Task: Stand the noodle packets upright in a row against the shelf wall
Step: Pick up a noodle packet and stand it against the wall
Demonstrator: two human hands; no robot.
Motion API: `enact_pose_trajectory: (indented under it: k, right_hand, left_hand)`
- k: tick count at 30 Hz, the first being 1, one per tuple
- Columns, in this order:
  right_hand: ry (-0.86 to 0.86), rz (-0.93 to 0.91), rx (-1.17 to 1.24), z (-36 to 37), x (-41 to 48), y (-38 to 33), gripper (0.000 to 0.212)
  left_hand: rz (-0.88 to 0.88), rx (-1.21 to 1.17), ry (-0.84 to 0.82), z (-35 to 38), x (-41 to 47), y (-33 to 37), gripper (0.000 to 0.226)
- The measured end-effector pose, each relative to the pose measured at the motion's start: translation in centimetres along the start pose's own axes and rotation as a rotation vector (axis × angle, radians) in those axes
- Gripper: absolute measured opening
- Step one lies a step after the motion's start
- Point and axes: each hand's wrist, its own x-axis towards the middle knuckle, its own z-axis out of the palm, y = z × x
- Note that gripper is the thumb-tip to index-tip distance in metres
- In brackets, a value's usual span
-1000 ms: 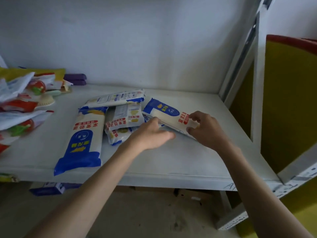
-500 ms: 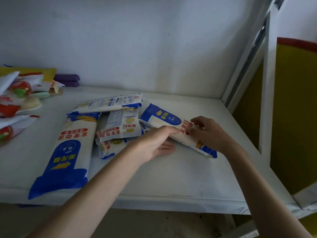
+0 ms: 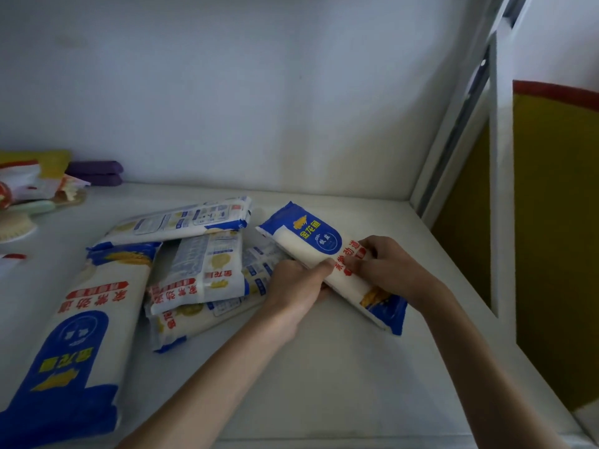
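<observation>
White shelf board (image 3: 324, 377) under a pale back wall (image 3: 259, 92), left hand (image 3: 299, 283) and right hand (image 3: 385, 270) both clasping a blue-and-white plastic noodle packet (image 3: 311, 244) tilted off the board, undersides of fingers hidden, flat pile of matching packets (image 3: 197, 270) beside, largest one (image 3: 81, 345) cut off at the left edge.

The packet (image 3: 327, 264) is thin plastic film, smooth and faintly glossy, printed in blue, white and red, with crimped ends. The other packets (image 3: 194, 273) show the same slick printed film, wrinkled where they overlap. The shelf (image 3: 324, 377) looks like painted board or metal, matt white and smooth. The wall (image 3: 259, 92) behind is matt white with faint smudges. The upright (image 3: 499, 189) at the right looks like painted metal with a dull sheen. Two purple pads (image 3: 95, 173) look soft and matt.
</observation>
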Motion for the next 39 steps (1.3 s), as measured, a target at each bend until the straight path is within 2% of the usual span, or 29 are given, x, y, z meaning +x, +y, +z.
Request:
enact_pose_trajectory:
  k: [4,7,12,17,24,27,29,34,39]
  right_hand:
    - [0.079,-0.035,0.136,-0.8,0.7,0.5,0.035]
    - [0.149,-0.064,0.327,-1.1,0.8,0.5,0.036]
    - [0.316,-0.179,0.503,-0.8,1.2,-0.3,0.028]
    - [0.475,-0.289,0.504,-0.1,2.0,-0.8,0.025]
    - [0.522,-0.378,0.53,0.6,3.0,-0.2,0.032]
    - [0.413,-0.362,0.425,1.2,3.4,0.4,0.048]
    - [0.403,-0.346,0.347,1.4,3.7,0.4,0.051]
    - [0.467,-0.324,0.252,2.0,5.0,0.2,0.032]
    - [0.462,-0.279,0.278,2.9,6.3,-0.4,0.034]
  left_hand:
    - [0.132,0.096,0.009,1.1,1.1,0.5,0.014]
    - [0.219,0.075,0.0,1.9,1.9,1.5,0.016]
    - [0.371,0.035,-0.004,2.0,2.7,3.2,0.018]
    - [0.521,0.089,-0.052,1.0,3.5,4.0,0.023]
    - [0.659,0.296,-0.08,0.8,5.7,4.8,0.03]
    - [0.64,0.438,-0.063,1.0,6.7,5.1,0.027]
    - [0.617,0.491,-0.04,1.0,7.2,5.1,0.023]
    - [0.535,0.542,-0.038,0.8,7.4,5.5,0.037]
    - [0.506,0.582,0.038,1.3,8.9,6.8,0.04]
